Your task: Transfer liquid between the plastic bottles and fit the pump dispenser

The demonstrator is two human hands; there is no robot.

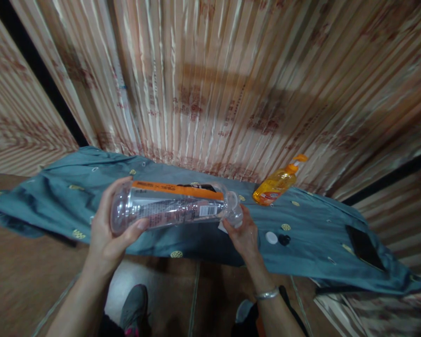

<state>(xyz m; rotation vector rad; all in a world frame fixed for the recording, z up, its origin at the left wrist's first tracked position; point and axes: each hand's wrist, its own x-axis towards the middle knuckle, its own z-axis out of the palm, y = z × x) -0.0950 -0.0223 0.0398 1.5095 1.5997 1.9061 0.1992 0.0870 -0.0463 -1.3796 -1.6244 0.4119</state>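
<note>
A clear plastic bottle [171, 206] with an orange-striped label lies sideways in the air above the cloth, its base at the left. My left hand [114, 224] is wrapped round the base end, thumb on the near side. At the neck end, my right hand [240, 231] closes on a small clear plastic piece [233, 213] at the bottle's mouth; whether the two are joined is unclear. A bit of something white shows under the right fingers.
Past the bottle, an orange pump bottle [273, 187] leans on the blue-green cloth [210, 248]. A white disc [271, 238], a small black item [284, 240] and a dark flat phone-like object [364, 246] lie to the right. Pleated curtains [203, 93] hang behind.
</note>
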